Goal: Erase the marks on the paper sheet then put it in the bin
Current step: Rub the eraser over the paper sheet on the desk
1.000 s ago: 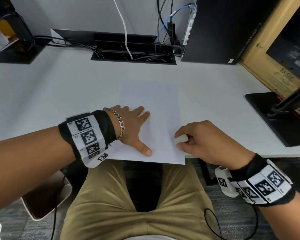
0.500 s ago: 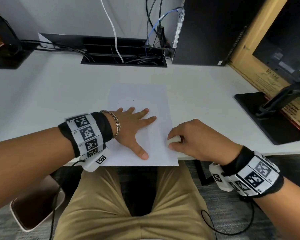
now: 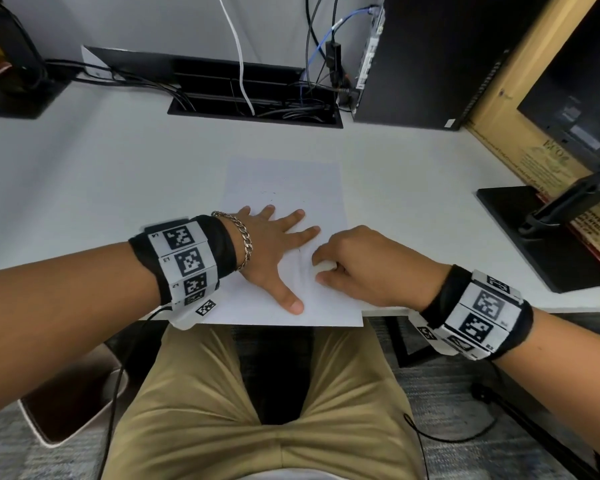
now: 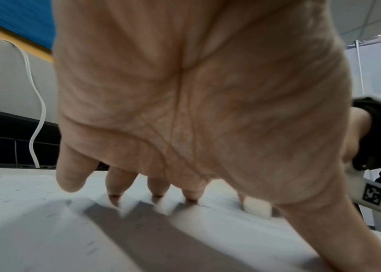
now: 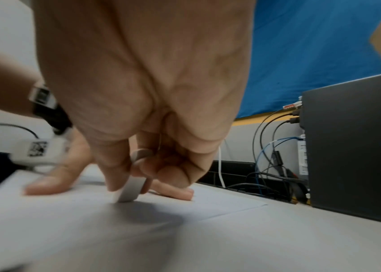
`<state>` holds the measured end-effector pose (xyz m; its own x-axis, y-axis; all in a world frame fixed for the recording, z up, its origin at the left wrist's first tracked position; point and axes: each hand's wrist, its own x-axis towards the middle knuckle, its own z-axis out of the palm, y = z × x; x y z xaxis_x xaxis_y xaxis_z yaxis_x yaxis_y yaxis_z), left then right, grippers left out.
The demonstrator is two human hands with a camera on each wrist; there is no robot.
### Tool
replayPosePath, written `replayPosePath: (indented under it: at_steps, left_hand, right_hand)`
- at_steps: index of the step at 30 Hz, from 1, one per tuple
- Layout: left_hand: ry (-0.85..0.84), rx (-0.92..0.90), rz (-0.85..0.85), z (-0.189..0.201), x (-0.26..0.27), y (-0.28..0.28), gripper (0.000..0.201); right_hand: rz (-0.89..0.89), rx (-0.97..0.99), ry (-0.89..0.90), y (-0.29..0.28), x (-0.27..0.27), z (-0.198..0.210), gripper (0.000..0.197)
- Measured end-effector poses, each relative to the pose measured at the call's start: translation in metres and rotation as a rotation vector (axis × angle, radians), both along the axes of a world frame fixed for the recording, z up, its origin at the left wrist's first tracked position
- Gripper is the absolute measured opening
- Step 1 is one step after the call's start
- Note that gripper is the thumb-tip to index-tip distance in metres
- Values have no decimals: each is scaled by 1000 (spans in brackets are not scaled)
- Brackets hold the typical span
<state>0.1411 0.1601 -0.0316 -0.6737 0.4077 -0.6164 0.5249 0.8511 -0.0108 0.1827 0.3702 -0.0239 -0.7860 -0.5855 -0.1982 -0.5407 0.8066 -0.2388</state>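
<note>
Your left hand point(image 3: 274, 251) lies flat with its fingers spread on the paper sheet point(image 3: 284, 181), which sits on the desk point(image 3: 101, 168) at its near edge, and that press looks meant to keep the paper from sliding or buckling under the rubbing. Your right hand point(image 3: 364, 268) pinches the white eraser point(image 5: 130, 189) between thumb and fingers, its lower end touching the sheet just beside your left index finger, where a few faint marks remain. No bin is identifiable in these views.
</note>
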Motion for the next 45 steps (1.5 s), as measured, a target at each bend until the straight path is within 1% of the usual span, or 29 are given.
replayPosePath:
  at_steps: [2, 6, 8, 12, 13, 14, 17, 18, 19, 22, 23, 28, 30, 32, 34, 36, 38, 40, 43, 45]
  left_hand:
    - [5, -1, 0, -1, 0, 0, 139]
    - [4, -8, -8, 0, 0, -1, 138]
    - [7, -15, -9, 1, 1, 0, 138]
    - [4, -29, -6, 1, 1, 1, 138]
    - [4, -34, -9, 1, 1, 1, 139]
    - [5, -38, -12, 1, 1, 2, 138]
    - [6, -49, -12, 4, 1, 2, 138]
    - [5, -51, -12, 4, 1, 3, 138]
    - [4, -54, -12, 4, 1, 2, 138]
    - [-2, -57, -11, 4, 2, 2, 138]
    - [1, -60, -11, 3, 2, 2, 138]
    - [0, -75, -14, 5, 2, 4, 139]
    - [2, -78, -11, 4, 2, 5, 139]
    - [2, -80, -9, 4, 2, 4, 139]
    - [0, -76, -9, 4, 2, 4, 139]
    - [0, -74, -7, 5, 2, 4, 139]
    - [0, -73, -5, 6, 3, 5, 138]
    - [1, -74, -5, 5, 3, 4, 139]
    - [0, -73, -3, 5, 3, 4, 139]
    - [-2, -70, -4, 5, 2, 4, 139]
  right_hand:
    - [51, 15, -11, 0, 1, 2, 33]
    - [-23, -16, 52, -2, -18, 1, 34]
    - [-27, -15, 70, -3, -18, -1, 34]
    - [140, 51, 35, -2, -2, 2, 30]
    - [159, 62, 40, -2, -2, 4, 29]
    - [146, 62, 56, -3, -7, 5, 29]
    - [14, 14, 100, -4, -22, 5, 32]
    - [6, 11, 103, -4, -22, 4, 32]
    - [32, 21, 101, -4, -17, 3, 31]
    - [197, 39, 39, -5, 8, 4, 29]
    - [227, 41, 27, -4, 11, 5, 30]
    - [114, 32, 108, -2, -7, 5, 32]
    - [171, 23, 94, -3, 3, 4, 33]
    - [255, 11, 37, -2, 14, 3, 33]
    - [232, 12, 11, -1, 9, 5, 32]
    - [155, 4, 49, -1, -3, 6, 30]
    - [119, -3, 87, -1, -6, 5, 28]
    - [154, -4, 72, 0, 2, 3, 28]
    - [220, -4, -7, 1, 11, 5, 28]
    - [187, -6, 11, 1, 2, 7, 26]
